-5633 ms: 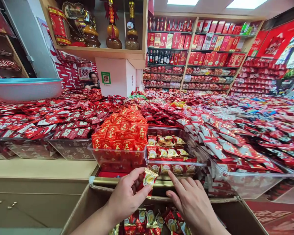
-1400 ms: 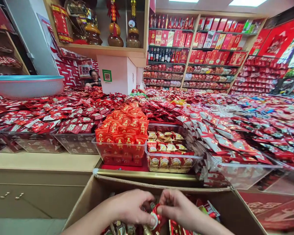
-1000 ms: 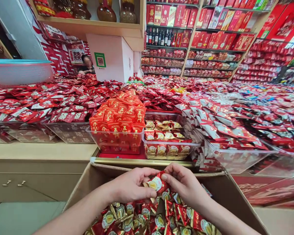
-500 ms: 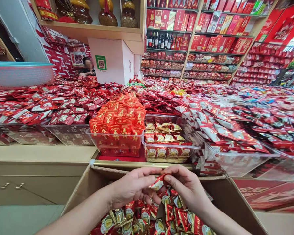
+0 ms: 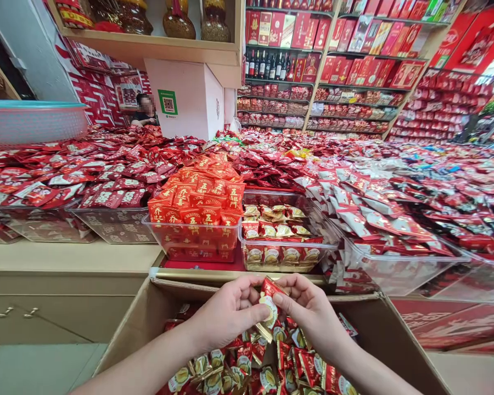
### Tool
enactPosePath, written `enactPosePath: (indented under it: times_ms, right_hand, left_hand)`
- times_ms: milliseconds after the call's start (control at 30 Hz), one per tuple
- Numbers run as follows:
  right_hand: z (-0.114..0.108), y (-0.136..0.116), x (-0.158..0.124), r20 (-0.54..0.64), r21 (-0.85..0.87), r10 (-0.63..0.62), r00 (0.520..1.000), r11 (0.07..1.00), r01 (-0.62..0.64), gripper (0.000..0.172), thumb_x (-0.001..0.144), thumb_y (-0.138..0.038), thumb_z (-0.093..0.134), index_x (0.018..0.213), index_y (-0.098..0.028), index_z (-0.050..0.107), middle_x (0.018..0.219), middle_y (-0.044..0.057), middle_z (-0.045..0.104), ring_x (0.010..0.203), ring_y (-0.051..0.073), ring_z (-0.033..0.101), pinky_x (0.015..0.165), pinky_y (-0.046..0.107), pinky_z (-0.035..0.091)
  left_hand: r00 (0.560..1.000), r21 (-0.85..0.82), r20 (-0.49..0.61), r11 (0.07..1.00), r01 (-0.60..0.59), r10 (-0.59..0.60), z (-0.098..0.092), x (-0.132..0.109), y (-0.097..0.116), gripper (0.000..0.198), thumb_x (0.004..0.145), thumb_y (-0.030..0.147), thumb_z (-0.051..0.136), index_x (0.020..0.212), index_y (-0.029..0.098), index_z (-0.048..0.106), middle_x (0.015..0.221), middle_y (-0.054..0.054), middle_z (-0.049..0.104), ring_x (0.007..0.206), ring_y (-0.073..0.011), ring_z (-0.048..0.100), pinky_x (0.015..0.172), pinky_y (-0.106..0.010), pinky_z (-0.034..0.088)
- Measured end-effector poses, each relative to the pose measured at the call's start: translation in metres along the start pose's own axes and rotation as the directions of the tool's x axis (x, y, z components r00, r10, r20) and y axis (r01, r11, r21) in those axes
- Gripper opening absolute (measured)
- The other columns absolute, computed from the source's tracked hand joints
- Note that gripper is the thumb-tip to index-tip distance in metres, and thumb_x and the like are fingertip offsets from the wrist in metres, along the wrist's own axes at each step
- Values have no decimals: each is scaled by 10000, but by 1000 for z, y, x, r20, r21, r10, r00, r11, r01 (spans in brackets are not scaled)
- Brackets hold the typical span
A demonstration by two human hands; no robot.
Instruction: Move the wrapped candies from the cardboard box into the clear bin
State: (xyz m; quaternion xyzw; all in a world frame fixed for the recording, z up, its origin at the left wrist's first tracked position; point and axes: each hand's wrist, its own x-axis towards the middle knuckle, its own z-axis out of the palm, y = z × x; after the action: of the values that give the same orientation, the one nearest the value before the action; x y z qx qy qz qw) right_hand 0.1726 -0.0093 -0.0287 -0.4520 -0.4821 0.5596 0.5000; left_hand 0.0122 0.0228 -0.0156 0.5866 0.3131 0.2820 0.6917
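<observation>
Between my two hands is a red and gold wrapped candy (image 5: 268, 304) with a white round picture on its front. My left hand (image 5: 234, 310) pinches its left side, thumb across the front. On the other side, my right hand (image 5: 307, 304) grips the candy's right edge between thumb and fingers. Both hands are above an open cardboard box (image 5: 123, 334), where many similar candies (image 5: 245, 359) lie loose. Just beyond, a clear plastic bin (image 5: 288, 255) holds rows of the same kind of candy.
Left of that bin stands another clear bin (image 5: 189, 236) heaped with orange-red packets. Bins of red and white packets (image 5: 379, 211) spread to the right. A cabinet (image 5: 66, 307) is at left, a blue basket (image 5: 33, 123) above. A person (image 5: 145, 109) is at the back.
The candy has been turned from lying sideways to upright, its printed face now towards me. My fingers have shifted along its edges, and the view has moved slightly.
</observation>
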Motion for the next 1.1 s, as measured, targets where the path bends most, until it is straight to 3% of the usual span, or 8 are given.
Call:
enactPosePath:
  times_ms: [167,267,433,567,733,800,933,1100]
  right_hand:
    - [-2,3,-6,-24,-407,-246,969,888,215,203,768,-304,500,935,-191,469,823,45,546,606,106,491,535,238,432]
    - [1,-1,-13,160,-669,-461,873,600,439,257,745,-279,527,985,-211,466,992,91,507,751,150,528,636,270,468]
    - [6,1,-18,420,-767,-579,698,185,615,287,710,-159,551,981,-186,460,1016,127,551,857,203,545,693,313,483]
    - [0,-11,-21,406,-783,-613,677,148,604,216,724,-69,475,884,-212,450,982,98,579,839,173,556,685,290,477]
    - [-13,-70,4,350,-851,-686,638,51,522,129,740,-127,474,819,-228,460,1006,70,573,904,172,543,737,280,439]
    - [-14,-92,34,361,-889,-635,683,-13,458,66,761,-149,436,762,-204,472,998,81,566,892,176,539,731,278,424]
    - [-13,-111,110,323,-943,-361,875,-199,266,115,776,-145,386,794,-147,500,841,89,569,777,173,545,676,253,402]
    - [-13,-99,166,319,-915,-209,924,-324,242,166,754,-101,397,846,-114,534,871,120,576,798,190,556,668,243,388]
  left_hand:
    - [996,68,-93,998,15,-8,-3,2,-2,411,713,195,589,1083,149,416,670,42,488,588,-77,467,548,-210,351]
    - [986,79,-166,997,4,10,-2,1,-2,471,711,222,591,1118,153,365,613,75,431,518,-56,410,497,-188,305]
    - [989,109,-144,994,-26,42,2,-3,4,532,737,263,571,1180,158,296,601,78,429,525,-64,410,515,-193,313]
    - [992,32,-101,997,-67,70,2,-7,11,434,827,413,383,1182,179,295,649,36,492,520,-101,513,460,-204,322]
    - [986,46,-151,997,-58,65,-3,-5,6,334,857,388,321,1102,168,374,657,6,550,486,-103,550,441,-196,311]
    - [986,127,-150,991,-51,70,-4,-3,2,312,851,361,351,1090,166,395,660,11,548,478,-97,545,454,-199,331]
    - [990,350,-81,933,-80,115,-6,-4,1,320,842,309,374,1124,164,411,682,12,547,510,-104,548,518,-226,393]
    - [986,575,11,806,-142,166,-11,-10,4,356,804,256,434,1157,218,428,727,15,582,577,-108,528,560,-210,395]
